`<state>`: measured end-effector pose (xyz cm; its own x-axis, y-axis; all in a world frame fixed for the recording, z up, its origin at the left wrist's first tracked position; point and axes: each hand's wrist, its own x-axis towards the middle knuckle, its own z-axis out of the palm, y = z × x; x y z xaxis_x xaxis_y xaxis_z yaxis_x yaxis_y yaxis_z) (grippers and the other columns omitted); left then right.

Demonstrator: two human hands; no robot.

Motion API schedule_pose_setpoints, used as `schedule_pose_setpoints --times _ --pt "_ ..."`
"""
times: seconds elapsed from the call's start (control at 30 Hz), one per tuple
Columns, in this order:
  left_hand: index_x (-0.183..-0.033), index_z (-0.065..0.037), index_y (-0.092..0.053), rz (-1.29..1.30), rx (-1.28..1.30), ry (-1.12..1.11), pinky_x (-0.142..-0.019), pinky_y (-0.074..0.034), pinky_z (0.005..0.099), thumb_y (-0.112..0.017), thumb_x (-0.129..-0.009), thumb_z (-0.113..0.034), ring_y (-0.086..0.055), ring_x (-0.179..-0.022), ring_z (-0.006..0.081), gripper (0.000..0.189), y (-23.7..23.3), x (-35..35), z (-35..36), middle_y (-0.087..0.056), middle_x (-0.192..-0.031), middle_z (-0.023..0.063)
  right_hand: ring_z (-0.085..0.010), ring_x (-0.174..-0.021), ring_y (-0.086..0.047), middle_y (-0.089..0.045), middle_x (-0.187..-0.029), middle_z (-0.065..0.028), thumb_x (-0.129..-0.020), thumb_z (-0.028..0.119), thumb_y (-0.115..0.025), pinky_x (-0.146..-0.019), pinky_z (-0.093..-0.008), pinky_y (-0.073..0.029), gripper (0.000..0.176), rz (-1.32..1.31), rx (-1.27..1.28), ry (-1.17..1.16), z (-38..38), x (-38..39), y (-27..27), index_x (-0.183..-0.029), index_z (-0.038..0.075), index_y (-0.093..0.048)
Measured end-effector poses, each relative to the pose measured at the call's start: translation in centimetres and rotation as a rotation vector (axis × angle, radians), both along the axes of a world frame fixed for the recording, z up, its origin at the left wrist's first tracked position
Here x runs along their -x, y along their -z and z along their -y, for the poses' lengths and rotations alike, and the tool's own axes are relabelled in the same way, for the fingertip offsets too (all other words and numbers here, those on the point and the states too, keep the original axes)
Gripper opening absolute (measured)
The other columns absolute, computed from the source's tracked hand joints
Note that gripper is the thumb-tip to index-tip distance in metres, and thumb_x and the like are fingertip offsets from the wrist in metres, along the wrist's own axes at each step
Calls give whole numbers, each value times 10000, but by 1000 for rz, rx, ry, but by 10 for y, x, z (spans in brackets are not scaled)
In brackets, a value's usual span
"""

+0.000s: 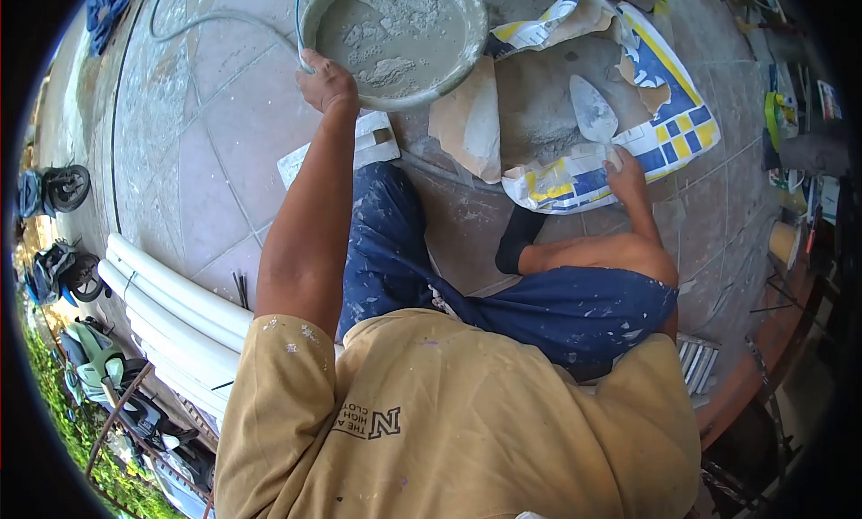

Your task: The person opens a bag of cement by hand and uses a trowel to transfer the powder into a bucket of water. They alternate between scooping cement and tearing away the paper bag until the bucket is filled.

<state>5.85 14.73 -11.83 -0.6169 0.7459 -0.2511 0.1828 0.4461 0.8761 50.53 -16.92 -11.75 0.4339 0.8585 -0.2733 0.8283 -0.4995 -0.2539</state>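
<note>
My left hand [328, 85] is closed on the wire handle [299, 36] of a round bucket [467, 70], at the bucket's near left side. Inside the bucket lies wet grey mix [391, 34] with lumps of pale powder on top. My right hand [628, 175] is wrapped around the handle of a pointing trowel [593, 110]; its powder-dusted blade points away from me. Beneath the blade spreads a torn paper bag [687, 128] in white, blue and yellow, with grey powder [539, 128] in its opening. The trowel's grip is mostly hidden by my fingers.
A flat float [296, 162] lies below the bucket, by my knee. White pipes [171, 299] are stacked at the left. A grey hose [215, 16] curves across the tiled floor [215, 142]. Parked motorbikes [94, 357] stand at far left; clutter lines the right edge.
</note>
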Motion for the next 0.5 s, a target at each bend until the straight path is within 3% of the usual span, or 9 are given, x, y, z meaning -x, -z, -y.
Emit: schedule_pose_setpoints --times 0.07,0.27,0.3,0.4,0.5 --pt "-1290 132 -493 -19 12 3 -1032 -399 434 -395 -980 -513 -525 -1212 448 723 3 1 -1 -557 -1264 336 -459 -1130 -557 -620 -1173 -271 -835 198 -679 -958 -487 -449 500 47 -42 168 -8 42 19 -1291 25 -571" --pt "-1241 109 -549 -47 -26 -16 -969 -428 422 -398 -981 -526 -581 -1130 416 702 14 1 -4 -613 -1194 290 -441 -1041 -618 -644 -1127 -274 -847 189 -648 -903 -469 -495 444 -184 -18 -13 -23 70 35 -1259 28 -601" --pt "-1253 118 -532 -35 -21 -4 -987 -421 426 -398 -981 -520 -566 -1153 428 706 10 0 -2 -596 -1214 306 -428 -1051 -624 -653 -1108 -272 -861 196 -657 -908 -425 -502 455 -168 21 -48 -25 72 34 -1279 28 -592" --pt "-1279 137 -498 -17 -13 11 -1024 -407 434 -401 -981 -507 -536 -1198 451 717 4 0 -2 -562 -1254 338 -429 -1058 -620 -647 -1112 -280 -860 208 -664 -915 -417 -498 458 -343 15 -237 -32 77 41 -1274 25 -596" --pt "-1281 140 -494 -21 -1 13 -1024 -408 433 -406 -981 -503 -538 -1197 449 716 3 -1 -2 -561 -1256 338 -337 -1041 -658 -669 -1138 -232 -837 222 -715 -934 -371 -494 481 -490 43 -161 -36 80 56 -1244 -13 -611"
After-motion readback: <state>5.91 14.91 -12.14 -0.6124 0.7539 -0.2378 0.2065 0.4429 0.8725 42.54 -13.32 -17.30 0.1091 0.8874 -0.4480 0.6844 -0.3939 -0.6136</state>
